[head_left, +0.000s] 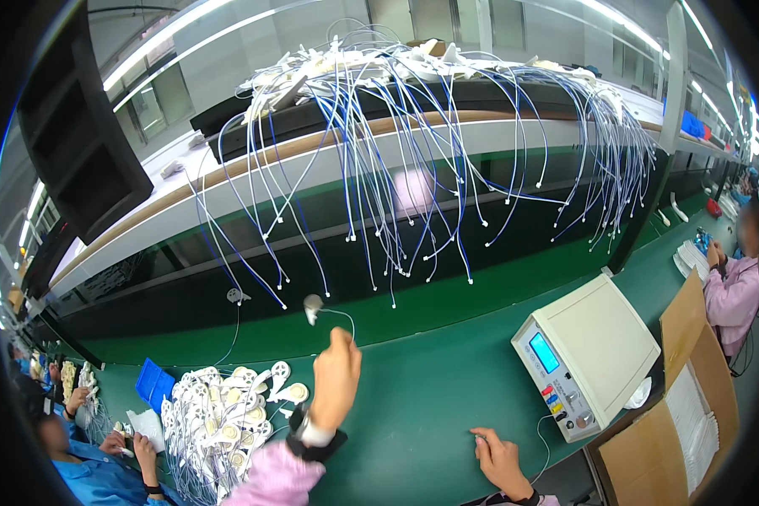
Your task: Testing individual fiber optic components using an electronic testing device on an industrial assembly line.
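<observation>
Just above the left hand (336, 377), seemingly pinched, dangles a white pad (312, 307)

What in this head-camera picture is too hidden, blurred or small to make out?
- Left hand: closed around a thin white wire; the back of the hand hides the fingertips' grip.
- Right hand: rests on the green table; the wrist is cut off by the lower edge.
- Tester box: its blue screen and knobs are too small to read.
- Cardboard box: the contents blur at the fisheye rim.
</observation>
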### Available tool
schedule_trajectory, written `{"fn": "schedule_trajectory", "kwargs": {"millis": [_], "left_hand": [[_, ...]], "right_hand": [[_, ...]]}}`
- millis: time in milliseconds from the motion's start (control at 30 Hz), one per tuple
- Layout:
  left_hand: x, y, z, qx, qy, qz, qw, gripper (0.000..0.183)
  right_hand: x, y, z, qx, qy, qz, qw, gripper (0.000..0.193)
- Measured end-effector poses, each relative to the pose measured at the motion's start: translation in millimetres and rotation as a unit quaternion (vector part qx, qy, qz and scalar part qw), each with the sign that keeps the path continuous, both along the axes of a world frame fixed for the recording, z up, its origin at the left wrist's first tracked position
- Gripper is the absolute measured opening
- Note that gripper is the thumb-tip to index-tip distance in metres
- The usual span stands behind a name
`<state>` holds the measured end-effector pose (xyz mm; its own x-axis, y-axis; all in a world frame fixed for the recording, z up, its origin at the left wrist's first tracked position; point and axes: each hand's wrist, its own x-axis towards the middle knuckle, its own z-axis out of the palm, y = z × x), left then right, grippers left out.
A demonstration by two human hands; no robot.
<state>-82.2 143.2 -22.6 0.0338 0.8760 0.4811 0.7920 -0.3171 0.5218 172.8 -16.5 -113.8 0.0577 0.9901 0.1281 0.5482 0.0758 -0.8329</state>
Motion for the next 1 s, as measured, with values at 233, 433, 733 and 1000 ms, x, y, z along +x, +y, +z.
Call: {"fn": "schedule_trajectory", "kwargs": {"millis": [233,433,733,1000], "left_hand": [[10,-153,13,-0.315,-0.510,-0.050,0.799,0.017],[39,-160,11,-0.275,-0.474,-0.106,0.830,0.013],[64,-151,9,-0.178,-0.238,-0.157,0.942,0.004],[62,-152,8,-0.110,-0.159,-0.152,0.969,0.004]], "right_hand": [[15,2,0,-0.132,0.116,0.122,0.977,0.022],[5,4,69,-0.107,0.216,0.177,0.954,0.032],[-20,4,74,0.054,0.186,0.135,0.972,0.015],[-25,5,73,0.058,0.201,0.127,0.970,0.012]]}}
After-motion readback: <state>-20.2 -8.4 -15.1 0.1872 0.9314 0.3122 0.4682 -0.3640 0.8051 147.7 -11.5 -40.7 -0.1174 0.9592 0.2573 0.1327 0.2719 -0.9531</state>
